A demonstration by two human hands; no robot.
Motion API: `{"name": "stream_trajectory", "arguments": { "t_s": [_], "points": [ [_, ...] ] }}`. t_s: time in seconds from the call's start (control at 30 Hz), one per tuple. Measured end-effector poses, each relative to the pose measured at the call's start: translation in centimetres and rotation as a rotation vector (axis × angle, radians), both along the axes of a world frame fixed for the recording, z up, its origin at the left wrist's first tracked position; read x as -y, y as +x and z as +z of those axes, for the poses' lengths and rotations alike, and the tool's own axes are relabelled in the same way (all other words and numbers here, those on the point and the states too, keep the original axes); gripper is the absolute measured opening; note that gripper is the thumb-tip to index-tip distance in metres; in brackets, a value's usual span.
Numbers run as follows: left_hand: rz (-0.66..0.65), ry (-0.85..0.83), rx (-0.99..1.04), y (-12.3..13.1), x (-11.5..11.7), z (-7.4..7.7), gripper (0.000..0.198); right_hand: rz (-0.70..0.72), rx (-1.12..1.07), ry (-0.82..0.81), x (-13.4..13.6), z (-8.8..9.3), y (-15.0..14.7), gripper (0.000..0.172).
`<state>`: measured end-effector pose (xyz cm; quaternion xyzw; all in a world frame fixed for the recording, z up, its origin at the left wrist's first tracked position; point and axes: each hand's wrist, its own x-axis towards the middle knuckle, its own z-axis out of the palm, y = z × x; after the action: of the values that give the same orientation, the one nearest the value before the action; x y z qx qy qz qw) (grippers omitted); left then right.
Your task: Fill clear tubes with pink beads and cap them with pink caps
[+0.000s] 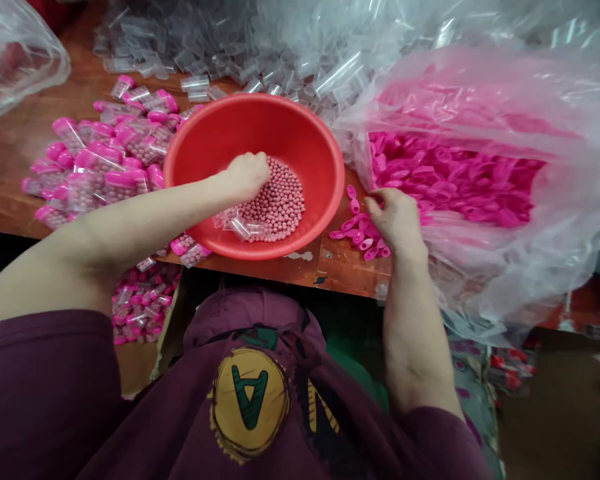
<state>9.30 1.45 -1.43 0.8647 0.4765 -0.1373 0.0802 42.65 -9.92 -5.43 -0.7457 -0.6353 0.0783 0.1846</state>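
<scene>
A red bowl (315, 223) stands at the table's front edge with small pink beads (285, 200) in its bottom. My left hand (250, 175) is inside the bowl at the beads, its fingers curled; what they hold, if anything, is hidden. Some clear tubes (241, 228) lie on the beads near my left wrist. To the right of the bowl, my right hand (391, 212) is bent over a small pile of loose pink caps (363, 233), thumb and fingertips close together. Whether a cap is between them cannot be made out.
Filled bottles with pink caps (100, 167) are heaped left of the bowl. Clear empty tubes (280, 57) cover the back. An open plastic bag of pink caps (455, 177) lies at the right. Below the table's edge, a box (173, 320) holds more filled bottles.
</scene>
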Motion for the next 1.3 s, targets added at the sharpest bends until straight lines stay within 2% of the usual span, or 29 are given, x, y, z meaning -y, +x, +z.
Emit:
{"name": "stream_trajectory", "arguments": {
  "t_s": [0.1,0.17,0.23,0.33,0.47,0.57,0.67,0.8,0.9,1.13,1.3],
  "points": [
    [-0.031,-0.13,0.143,3.1,1.8,-0.5,0.041,0.06,0.184,-0.189,-0.6,-1.1,-2.1,0.028],
    [-0.047,-0.208,0.207,4.3,2.6,-1.0,0.033,0.04,0.246,-0.231,-0.8,-1.7,-2.8,0.028],
    [0.016,-0.323,0.339,4.8,2.8,-1.2,0.026,0.013,0.216,-0.207,-0.8,-2.3,-2.6,0.03],
    [0.131,-0.509,0.606,4.1,2.9,-0.2,0.017,-0.029,-0.07,-0.016,-0.7,-3.0,-1.2,0.035],
    [0.301,-0.824,1.023,1.4,3.9,2.3,0.015,-0.105,-0.521,0.268,-0.6,-2.6,-0.6,0.043],
    [0.51,-1.093,1.242,-0.6,5.6,3.6,0.012,-0.025,-0.857,0.402,-0.9,-1.0,-2.9,0.039],
    [0.667,-1.225,1.367,-1.9,7.3,4.1,0.007,0.093,-1.029,0.389,-1.1,1.2,-7.2,0.043],
    [0.745,-1.263,1.531,-2.7,9.1,3.9,0.013,0.214,-0.985,0.258,-0.9,3.5,-12.7,0.046],
    [0.79,-1.24,1.607,-3.1,10.0,3.6,0.015,0.312,-0.906,0.194,-0.5,4.5,-15.0,0.043],
    [0.79,-1.085,1.639,-3.1,10.6,3.5,0.023,0.469,-0.66,0.123,0.8,6.6,-15.9,0.038],
    [0.737,-1.146,1.676,-3.2,10.7,3.5,0.02,0.477,-0.537,0.194,1.0,7.4,-15.8,0.03]
  ]
}}
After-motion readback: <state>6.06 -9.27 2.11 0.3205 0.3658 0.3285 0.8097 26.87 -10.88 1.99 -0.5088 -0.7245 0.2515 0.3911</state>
